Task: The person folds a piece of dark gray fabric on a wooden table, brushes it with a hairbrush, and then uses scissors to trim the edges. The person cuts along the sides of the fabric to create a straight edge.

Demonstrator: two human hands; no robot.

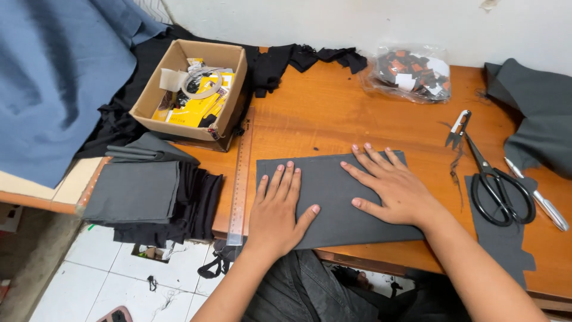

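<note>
head | left hand (277,206) flat, fingers spread, pressing the dark grey fabric panel (333,200) on the wooden table (333,113) | right hand (390,185) likewise flat and spread on it, just beside the left | metal ruler (240,179) left of left hand | black scissors (497,185) right of right hand
</note>
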